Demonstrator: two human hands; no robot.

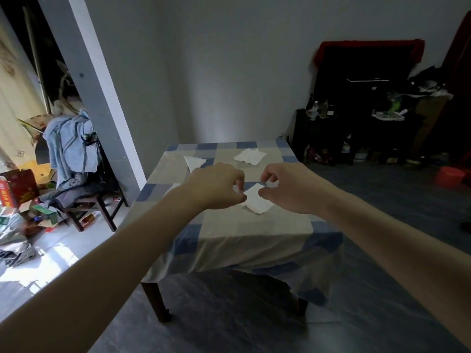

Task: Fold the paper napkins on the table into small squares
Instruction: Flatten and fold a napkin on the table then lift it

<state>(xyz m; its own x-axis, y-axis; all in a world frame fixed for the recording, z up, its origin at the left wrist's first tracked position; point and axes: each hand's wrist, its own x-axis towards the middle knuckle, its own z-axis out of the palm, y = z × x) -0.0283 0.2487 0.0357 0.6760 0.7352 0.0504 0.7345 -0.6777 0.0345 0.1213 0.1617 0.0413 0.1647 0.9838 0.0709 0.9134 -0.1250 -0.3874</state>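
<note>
A small white paper napkin (257, 200) lies folded near the middle of the table (242, 233), which wears a blue-and-beige checked cloth. My left hand (216, 186) pinches the napkin's left corner between thumb and fingers. My right hand (288, 187) pinches its right and upper edge. Both hands hide part of the napkin. Two more white napkins rest further back: one (194, 162) at the far left, partly behind my left hand, and one (250, 156) spread flat at the far right.
A wooden chair (86, 200) draped with clothes stands left of the table beside a grey pillar (102, 98). Boxes and bags clutter the floor at left. A dark cabinet (356, 118) with bottles stands at the back right, and a red bucket (449, 177) sits on the floor.
</note>
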